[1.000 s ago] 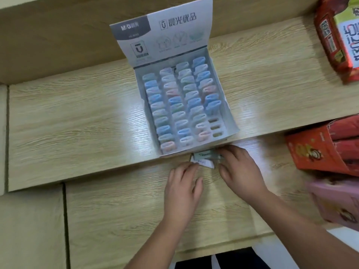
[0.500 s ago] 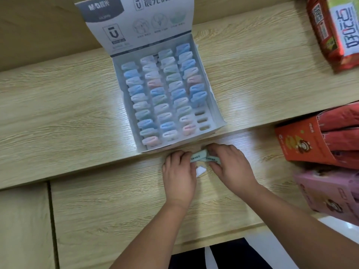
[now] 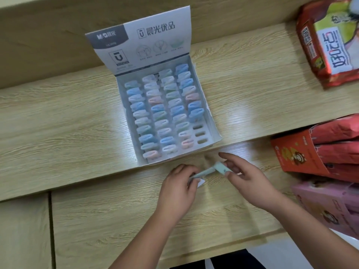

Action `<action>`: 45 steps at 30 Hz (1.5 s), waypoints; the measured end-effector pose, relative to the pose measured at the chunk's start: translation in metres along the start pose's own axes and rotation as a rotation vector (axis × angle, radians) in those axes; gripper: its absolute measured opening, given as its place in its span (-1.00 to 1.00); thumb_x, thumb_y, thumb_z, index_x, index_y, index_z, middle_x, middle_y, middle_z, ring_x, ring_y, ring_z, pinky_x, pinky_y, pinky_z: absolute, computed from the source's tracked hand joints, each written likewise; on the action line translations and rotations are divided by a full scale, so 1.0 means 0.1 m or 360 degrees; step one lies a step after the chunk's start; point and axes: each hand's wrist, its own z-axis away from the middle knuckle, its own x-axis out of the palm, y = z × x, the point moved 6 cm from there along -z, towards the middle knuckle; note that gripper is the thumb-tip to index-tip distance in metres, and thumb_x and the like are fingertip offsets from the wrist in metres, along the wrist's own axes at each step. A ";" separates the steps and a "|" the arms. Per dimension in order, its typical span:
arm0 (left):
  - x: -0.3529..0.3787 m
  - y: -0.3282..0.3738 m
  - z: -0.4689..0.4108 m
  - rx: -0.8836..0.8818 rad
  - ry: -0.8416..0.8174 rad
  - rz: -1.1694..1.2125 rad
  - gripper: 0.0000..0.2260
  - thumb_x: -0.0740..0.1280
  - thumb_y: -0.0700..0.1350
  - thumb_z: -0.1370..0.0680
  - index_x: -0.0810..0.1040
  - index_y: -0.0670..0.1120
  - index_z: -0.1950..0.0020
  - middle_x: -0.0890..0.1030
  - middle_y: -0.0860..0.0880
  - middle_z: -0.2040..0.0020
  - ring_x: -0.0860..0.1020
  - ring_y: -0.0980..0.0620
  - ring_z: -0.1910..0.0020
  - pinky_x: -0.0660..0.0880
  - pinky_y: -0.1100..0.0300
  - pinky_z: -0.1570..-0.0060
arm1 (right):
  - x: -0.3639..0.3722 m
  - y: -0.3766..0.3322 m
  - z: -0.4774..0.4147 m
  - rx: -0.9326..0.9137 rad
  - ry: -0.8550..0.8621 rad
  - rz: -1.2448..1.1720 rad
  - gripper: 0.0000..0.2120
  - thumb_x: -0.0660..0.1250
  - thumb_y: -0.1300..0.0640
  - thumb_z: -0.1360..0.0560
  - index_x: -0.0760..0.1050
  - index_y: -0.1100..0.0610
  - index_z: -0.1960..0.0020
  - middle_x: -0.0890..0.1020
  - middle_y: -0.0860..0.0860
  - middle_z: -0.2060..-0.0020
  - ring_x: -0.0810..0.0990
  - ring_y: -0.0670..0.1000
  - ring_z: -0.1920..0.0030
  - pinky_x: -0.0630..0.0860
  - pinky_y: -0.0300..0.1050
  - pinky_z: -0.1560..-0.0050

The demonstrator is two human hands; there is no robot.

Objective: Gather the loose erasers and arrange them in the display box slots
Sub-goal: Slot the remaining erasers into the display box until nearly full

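The right hand (image 3: pixel 250 176) pinches a green eraser (image 3: pixel 221 167) between thumb and fingertips, index finger lifted clear. Just left of it, the left hand (image 3: pixel 177 184) curls round a second eraser (image 3: pixel 202 173), whose free end meets the first; the join is blurred. A white eraser (image 3: pixel 201 183) pokes out under the left fingers, on the table (image 3: pixel 77 123). Just beyond both hands sits the box (image 3: pixel 213 131), lid (image 3: pixel 139 39) upright, 4 columns of erasers, with 3 bare slots (image 3: pixel 200 134) in its nearest right corner. Right of the grip are an orange carton (image 3: pixel 291 152), a pink carton (image 3: pixel 330 206) and, farther back, a red bag (image 3: pixel 326 45).
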 end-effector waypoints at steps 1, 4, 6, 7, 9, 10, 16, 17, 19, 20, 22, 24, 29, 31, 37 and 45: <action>-0.04 0.09 0.02 0.0032 -0.0022 0.0073 -0.84 0.40 -0.14 -0.51 0.62 0.06 -0.05 0.59 0.18 0.04 0.55 0.17 0.05 0.49 0.24 0.06 | -0.06 -0.07 0.05 -0.0006 -0.0017 -0.0030 -0.52 0.30 0.29 -0.56 0.50 -0.26 -0.26 0.62 -0.18 0.03 0.57 -0.19 0.02 0.44 -0.37 -0.01; -0.20 0.38 0.05 0.0079 -0.0013 0.0258 -0.81 0.43 -0.18 -0.51 0.66 0.07 -0.07 0.60 0.19 0.04 0.58 0.19 0.04 0.50 0.27 0.03 | -0.21 -0.36 0.20 -0.0066 -0.0056 -0.0112 -0.56 0.23 0.34 -0.58 0.52 -0.13 -0.27 0.58 -0.24 0.20 0.49 -0.20 0.23 0.43 -0.35 0.16; -0.31 0.60 0.06 0.0074 0.0036 0.0382 -0.81 0.45 -0.21 -0.49 0.67 0.04 -0.03 0.62 0.20 0.07 0.58 0.20 0.07 0.47 0.32 0.05 | -0.31 -0.59 0.27 -0.0150 -0.0007 -0.0187 -0.63 0.23 0.30 -0.54 0.56 -0.06 -0.21 0.55 -0.23 0.27 0.45 -0.17 0.28 0.43 -0.35 0.23; -0.36 0.71 0.05 0.0067 0.0056 0.0443 -0.82 0.46 -0.22 -0.49 0.68 0.03 -0.01 0.63 0.19 0.09 0.58 0.19 0.08 0.47 0.33 0.05 | -0.36 -0.71 0.29 -0.0194 0.0026 -0.0226 -0.66 0.24 0.30 -0.52 0.57 -0.04 -0.17 0.54 -0.21 0.27 0.45 -0.15 0.29 0.44 -0.33 0.25; -0.45 0.93 0.01 0.0048 0.0068 0.0558 -0.83 0.46 -0.21 -0.49 0.69 0.04 0.00 0.65 0.17 0.10 0.60 0.16 0.09 0.49 0.30 0.06 | -0.46 -0.93 0.32 -0.0286 0.0084 -0.0283 -0.71 0.29 0.34 -0.54 0.58 -0.01 -0.09 0.55 -0.13 0.25 0.47 -0.13 0.28 0.44 -0.32 0.27; -0.50 1.04 -0.02 0.0048 0.0077 0.0606 -0.83 0.46 -0.19 -0.49 0.69 0.05 -0.01 0.66 0.17 0.10 0.61 0.15 0.08 0.50 0.28 0.05 | -0.51 -1.03 0.32 -0.0333 0.0116 -0.0318 -0.74 0.30 0.36 -0.55 0.57 0.02 -0.07 0.55 -0.11 0.25 0.48 -0.14 0.28 0.45 -0.33 0.27; -1.01 1.55 -0.15 -0.0056 0.0440 0.1044 -0.81 0.46 -0.09 -0.41 0.66 0.17 0.05 0.72 0.11 0.14 0.68 0.13 0.15 0.58 0.29 0.07 | -0.75 -1.66 0.28 -0.0634 0.0336 -0.0540 -0.81 0.32 0.18 -0.44 0.59 -0.06 0.02 0.61 -0.07 0.22 0.55 -0.14 0.23 0.49 -0.33 0.22; -1.12 1.56 -0.16 -0.0081 0.0552 0.1116 -0.82 0.47 -0.11 -0.40 0.66 0.15 0.07 0.72 0.07 0.15 0.69 0.10 0.16 0.61 0.25 0.10 | -0.76 -1.75 0.25 -0.0687 0.0360 -0.0514 -0.81 0.34 0.17 -0.44 0.59 -0.08 0.02 0.63 -0.05 0.19 0.57 -0.13 0.19 0.50 -0.31 0.16; -1.35 1.52 -0.21 -0.0079 0.0758 0.1098 -0.83 0.53 -0.16 -0.42 0.65 0.10 0.11 0.72 0.03 0.18 0.69 0.07 0.18 0.63 0.19 0.12 | -0.75 -1.92 0.17 -0.0763 0.0396 -0.0483 -0.84 0.40 0.13 -0.43 0.59 -0.09 0.03 0.66 -0.04 0.15 0.62 -0.10 0.13 0.52 -0.27 0.07; -1.43 1.49 -0.25 -0.0088 0.0797 0.1028 -0.83 0.53 -0.18 -0.45 0.64 0.08 0.12 0.72 0.03 0.18 0.68 0.07 0.18 0.62 0.17 0.11 | -0.73 -2.00 0.13 -0.0792 0.0403 -0.0447 -0.84 0.43 0.09 -0.42 0.58 -0.10 0.03 0.66 -0.05 0.13 0.63 -0.08 0.11 0.54 -0.24 0.05; -1.53 1.39 -0.34 -0.0127 0.0790 0.0890 -0.85 0.48 -0.22 -0.48 0.62 0.04 0.13 0.71 0.06 0.17 0.67 0.09 0.14 0.61 0.09 0.06 | -0.64 -2.14 0.04 -0.0847 0.0388 -0.0288 -0.85 0.43 0.04 -0.42 0.57 -0.13 0.03 0.67 -0.09 0.11 0.65 -0.04 0.08 0.55 -0.22 0.03; -1.56 1.30 -0.39 -0.0155 0.0769 0.0816 -0.84 0.46 -0.24 -0.49 0.60 0.02 0.11 0.70 0.07 0.16 0.67 0.10 0.10 0.61 0.01 0.02 | -0.53 -2.22 -0.04 -0.0895 0.0351 -0.0100 -0.83 0.44 0.10 -0.44 0.56 -0.12 0.03 0.67 -0.17 0.11 0.65 -0.07 0.08 0.52 -0.30 0.06; -1.54 1.21 -0.38 -0.0189 0.0705 0.0762 -0.84 0.45 -0.22 -0.49 0.61 0.05 0.10 0.71 0.11 0.15 0.67 0.14 0.08 0.61 0.02 0.02 | -0.32 -2.17 -0.06 -0.0987 0.0294 0.0471 -0.73 0.49 0.16 -0.44 0.52 -0.18 0.05 0.62 -0.30 0.11 0.61 -0.19 0.11 0.48 -0.36 0.11; -1.52 1.18 -0.37 -0.0212 0.0690 0.0775 -0.84 0.45 -0.20 -0.50 0.61 0.07 0.10 0.71 0.12 0.14 0.66 0.15 0.06 0.60 0.02 -0.01 | -0.29 -2.09 -0.07 -0.1005 0.0287 0.0668 -0.75 0.50 0.13 -0.43 0.53 -0.18 0.07 0.61 -0.28 0.12 0.57 -0.21 0.10 0.44 -0.35 0.11; -1.50 1.15 -0.36 -0.0242 0.0672 0.0754 -0.84 0.44 -0.15 -0.51 0.60 0.13 0.07 0.70 0.16 0.11 0.65 0.16 0.03 0.59 -0.05 -0.06 | -0.28 -1.99 -0.10 -0.1071 0.0318 0.0613 -0.84 0.47 0.07 -0.44 0.57 -0.15 0.07 0.61 -0.26 0.11 0.57 -0.07 0.02 0.53 -0.12 0.11; -1.50 1.13 -0.36 -0.0266 0.0675 0.0757 -0.83 0.45 -0.13 -0.51 0.61 0.16 0.05 0.69 0.16 0.12 0.65 0.14 0.02 0.58 -0.07 -0.09 | -0.26 -2.04 -0.09 -0.1129 0.0280 0.0712 -0.87 0.51 0.04 -0.42 0.60 -0.14 0.09 0.60 -0.29 0.14 0.53 -0.14 0.08 0.47 -0.18 0.10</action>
